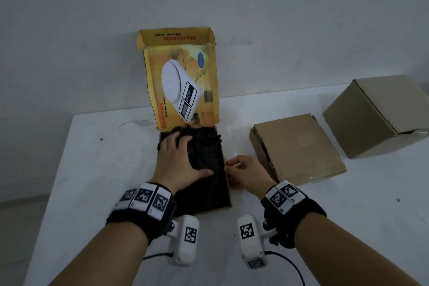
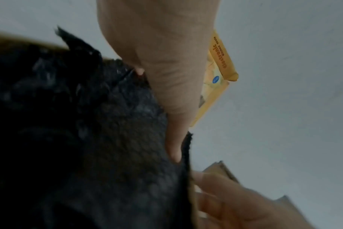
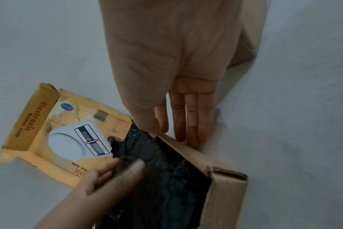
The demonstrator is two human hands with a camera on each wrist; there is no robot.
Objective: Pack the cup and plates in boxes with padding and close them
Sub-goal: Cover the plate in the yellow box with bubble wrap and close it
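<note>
A yellow kitchen-scale box (image 1: 228, 183) lies open on the white table, its printed lid (image 1: 178, 81) standing up against the wall. Black bubble-wrap padding (image 1: 209, 153) fills the box and hides whatever is under it. My left hand (image 1: 185, 158) presses flat on the padding with spread fingers, its thumb (image 2: 166, 77) lying on the wrap (image 2: 88, 124). My right hand (image 1: 232, 167) is at the box's right wall (image 3: 186, 153): its straight fingers (image 3: 192, 131) rest against the outside and the thumb touches the rim. No cup or plate shows.
A flat brown cardboard box (image 1: 299, 146) lies closed just right of my right hand. A bigger closed brown box (image 1: 380, 116) stands at the far right. The white table (image 1: 92, 169) ends at a plain wall behind the boxes.
</note>
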